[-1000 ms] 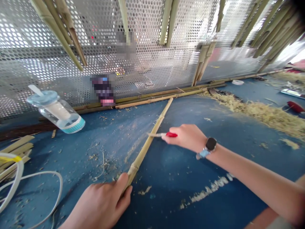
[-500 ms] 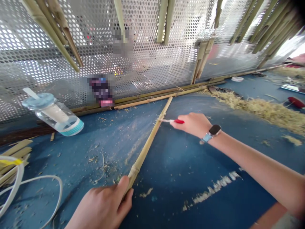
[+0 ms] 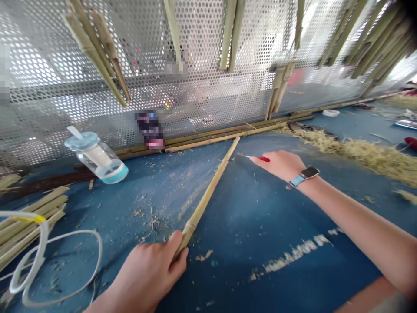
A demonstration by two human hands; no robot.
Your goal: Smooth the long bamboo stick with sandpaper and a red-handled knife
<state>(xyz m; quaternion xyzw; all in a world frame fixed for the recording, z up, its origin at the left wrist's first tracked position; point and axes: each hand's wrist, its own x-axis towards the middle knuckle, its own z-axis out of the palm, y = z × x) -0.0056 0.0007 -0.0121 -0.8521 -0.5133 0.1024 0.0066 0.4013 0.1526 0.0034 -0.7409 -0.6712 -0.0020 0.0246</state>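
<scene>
My left hand (image 3: 156, 269) is wrapped round the near end of a bamboo stick (image 3: 208, 191). The stick slants away from me over the blue tabletop (image 3: 260, 226), its far end close to the back edge. In my right hand (image 3: 280, 163) is a red-handled knife (image 3: 260, 158), its thin blade pointing left toward the stick's far part. A small gap shows between blade tip and stick. My right wrist wears a watch (image 3: 309, 172) with a light blue band.
A clear bottle (image 3: 104, 156) with a blue lid leans at the left. White tubing (image 3: 97, 256) and split bamboo pieces (image 3: 48, 208) lie at left. Pale shavings (image 3: 352, 152) are heaped at right. Bamboo strips (image 3: 231, 34) hang before a perforated metal panel (image 3: 202, 87); long poles (image 3: 224, 136) lie along its foot.
The knife has come off the bamboo stick and shifted right, where before its blade touched the stick. My left hand keeps its grip. The whole view has shifted slightly.
</scene>
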